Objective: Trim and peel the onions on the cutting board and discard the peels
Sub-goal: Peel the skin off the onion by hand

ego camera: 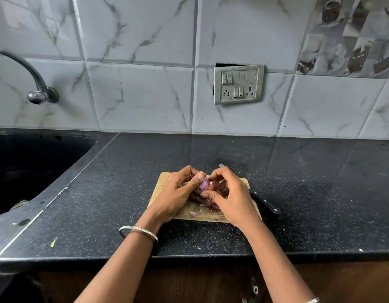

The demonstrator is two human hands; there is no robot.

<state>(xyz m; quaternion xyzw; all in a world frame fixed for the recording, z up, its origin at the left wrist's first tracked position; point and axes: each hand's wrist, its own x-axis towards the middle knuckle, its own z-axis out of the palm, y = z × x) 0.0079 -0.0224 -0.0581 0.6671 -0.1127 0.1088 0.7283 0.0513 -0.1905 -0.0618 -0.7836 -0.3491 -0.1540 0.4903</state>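
Note:
A small purple onion (204, 184) is held just above the wooden cutting board (161, 182). My left hand (180, 193) grips it from the left, thumb on top. My right hand (229, 193) pinches the onion's right side with curled fingertips. Loose pink peels (207, 204) lie on the board under my hands, and one scrap (194, 213) sits near the front edge. Another onion (171, 175) peeks out behind my left hand at the board's back left. A black-handled knife (264, 203) lies along the board's right edge, its tip (221, 165) pointing away.
The board sits on a black speckled counter (309, 193). A dark sink (32, 167) with a curved tap (34, 84) lies to the left. A switch panel (239, 84) is on the tiled wall behind. A small green scrap (53, 242) lies near the counter's front left.

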